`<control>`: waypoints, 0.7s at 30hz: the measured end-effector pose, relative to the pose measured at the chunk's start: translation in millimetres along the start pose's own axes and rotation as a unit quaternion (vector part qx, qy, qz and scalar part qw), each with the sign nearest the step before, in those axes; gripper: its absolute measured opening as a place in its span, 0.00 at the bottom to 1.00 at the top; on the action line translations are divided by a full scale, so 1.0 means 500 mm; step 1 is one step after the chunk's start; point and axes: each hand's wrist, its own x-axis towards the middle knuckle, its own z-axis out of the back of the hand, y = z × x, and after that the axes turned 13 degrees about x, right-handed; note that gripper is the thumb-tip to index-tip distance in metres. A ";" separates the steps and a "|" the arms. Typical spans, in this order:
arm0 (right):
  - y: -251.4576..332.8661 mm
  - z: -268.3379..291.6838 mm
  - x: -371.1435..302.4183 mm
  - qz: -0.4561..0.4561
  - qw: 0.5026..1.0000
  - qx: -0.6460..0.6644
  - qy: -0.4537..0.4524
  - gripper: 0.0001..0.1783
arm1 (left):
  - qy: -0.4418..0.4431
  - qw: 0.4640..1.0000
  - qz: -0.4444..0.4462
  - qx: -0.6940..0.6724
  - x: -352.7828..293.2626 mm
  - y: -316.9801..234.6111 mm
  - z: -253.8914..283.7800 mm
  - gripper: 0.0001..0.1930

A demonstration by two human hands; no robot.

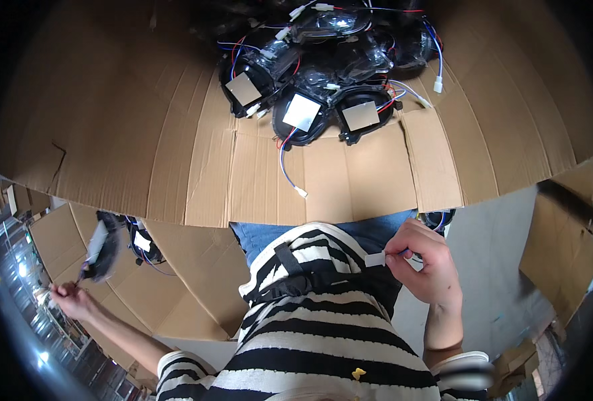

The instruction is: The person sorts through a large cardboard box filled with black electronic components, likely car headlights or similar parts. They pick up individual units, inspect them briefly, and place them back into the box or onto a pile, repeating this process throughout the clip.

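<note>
Cardboard-covered bench [176, 134] fills the upper frame, flattened sheets overlapping. At 12 o'clock on it sits a heap of black lamp housings [323, 73] — three show square silvery backing plates, with red, blue and white leads trailing out; one lead runs down toward 6 o'clock and ends in a small white plug lying on the cardboard. Below the bench edge, at 8 o'clock, an open carton [196, 281] on the floor side, with another dark housing inside it near its far corner.

The person wears a black-and-white striped top; both forearms enter from the lower edge.

Left hand [69, 297], out at 8 o'clock over the carton: fingers pinched shut on the lead or tail end of a dark lamp unit [102, 250], which hangs up and away from the hand, motion-blurred. Exactly which part is pinched I cannot tell — too small and smeared.

Right hand [423, 260], at 4 o'clock close to the torso: thumb and forefinger closed on a small white connector [375, 259], the other fingers curled in. A thin blue wire shows just behind the fingertips.

Judgement: the step in hand looks like handling one unit off the bench, with its plug end held apart from the body. The next move would call for bringing the two hands nearer together, keeping the pinch on the plug firm without kinking the lead.
</note>
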 end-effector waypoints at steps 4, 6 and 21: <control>-0.006 -0.001 -0.007 -0.008 1.000 -0.016 0.000 0.07 | 0.071 0.934 0.008 0.350 -0.077 0.183 -0.092 0.12; -0.008 0.001 -0.008 -0.012 1.000 -0.022 0.004 0.07 | 0.070 0.915 0.055 0.393 -0.121 0.228 -0.138 0.13; -0.014 -0.020 -0.020 -0.065 0.998 0.016 0.004 0.05 | 0.440 0.561 0.686 -0.143 -0.740 0.257 -0.808 0.19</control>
